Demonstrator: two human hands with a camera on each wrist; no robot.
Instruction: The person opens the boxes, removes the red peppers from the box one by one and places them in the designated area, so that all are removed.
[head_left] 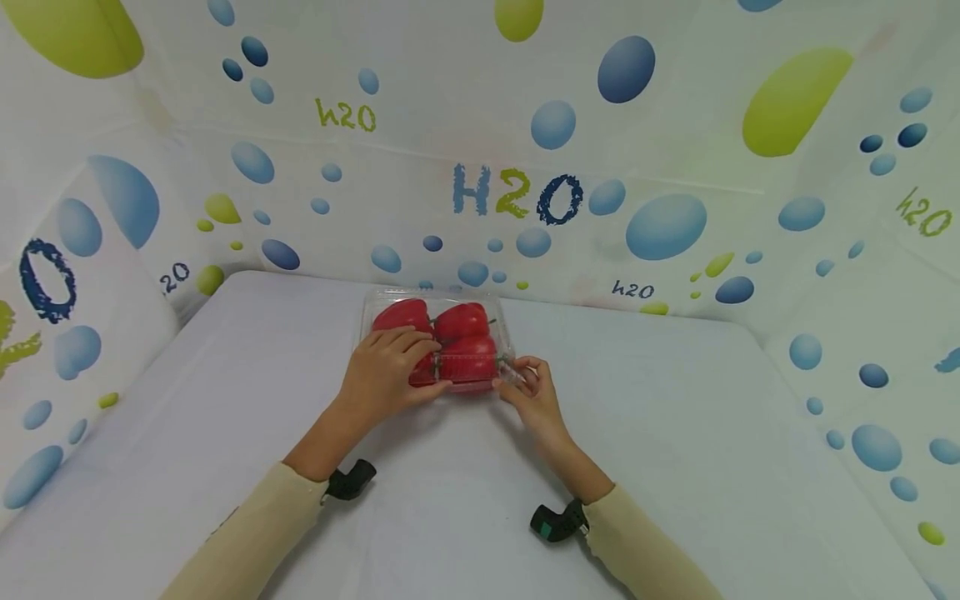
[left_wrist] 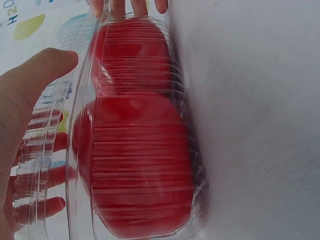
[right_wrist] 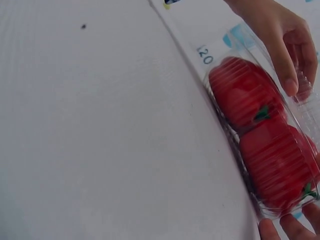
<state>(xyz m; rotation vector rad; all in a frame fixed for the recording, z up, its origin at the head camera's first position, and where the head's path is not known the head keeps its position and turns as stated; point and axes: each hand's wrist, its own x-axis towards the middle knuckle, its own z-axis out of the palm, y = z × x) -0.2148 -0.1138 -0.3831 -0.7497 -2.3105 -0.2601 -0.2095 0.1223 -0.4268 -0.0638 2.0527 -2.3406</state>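
Note:
A clear plastic clamshell container (head_left: 507, 333) holds several red bell peppers (head_left: 467, 354) with green stems, towards the table's back edge. My left hand (head_left: 386, 375) spreads over its left part, thumb at the front rim. In the left wrist view, the fingers of my left hand (left_wrist: 25, 85) show through the clear lid (left_wrist: 40, 150), which lies between them and the thumb. My right hand (head_left: 536, 404) holds the front right corner with bent fingers. The right wrist view shows the fingertips of my right hand (right_wrist: 295, 227) against the container's end, below the peppers (right_wrist: 275, 155).
The white-covered table (head_left: 675, 433) stretches out on both sides and in front of the container. Behind it hangs a white printed backdrop (head_left: 420, 192) with blue and green spots. Dark wrist cameras (head_left: 352, 479) sit at both sleeve ends.

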